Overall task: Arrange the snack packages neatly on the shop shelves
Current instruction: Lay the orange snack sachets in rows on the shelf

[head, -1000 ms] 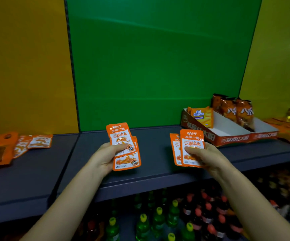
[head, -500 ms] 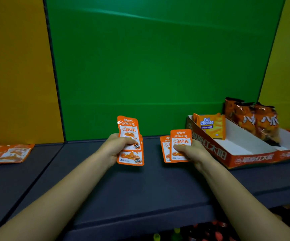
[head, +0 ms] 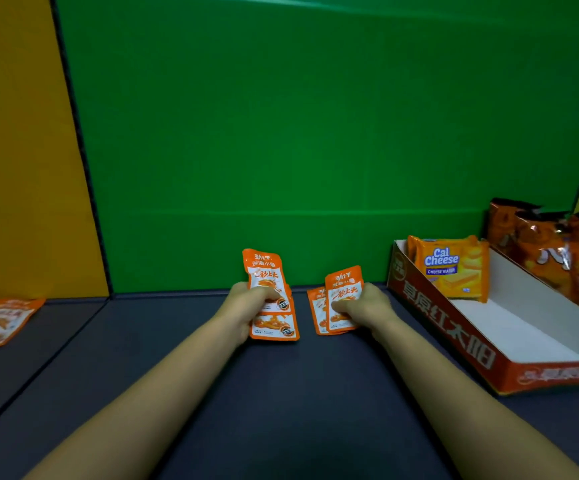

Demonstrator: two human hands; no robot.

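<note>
The left hand (head: 246, 306) pinches the left sachets (head: 269, 282) and the right hand (head: 366, 306) the right sachets (head: 341, 292), flat glossy orange foil, low over the dark matte shelf (head: 281, 393). They look slippery, so tap the edges square, then lay them flush beside the cardboard tray (head: 454, 341)

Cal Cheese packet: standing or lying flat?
Standing. The Cal Cheese packet rests on its lower edge at the far end of the cardboard box, facing out.

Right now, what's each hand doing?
Left hand: holds orange packets.
Right hand: holds a second packet bunch.
</note>
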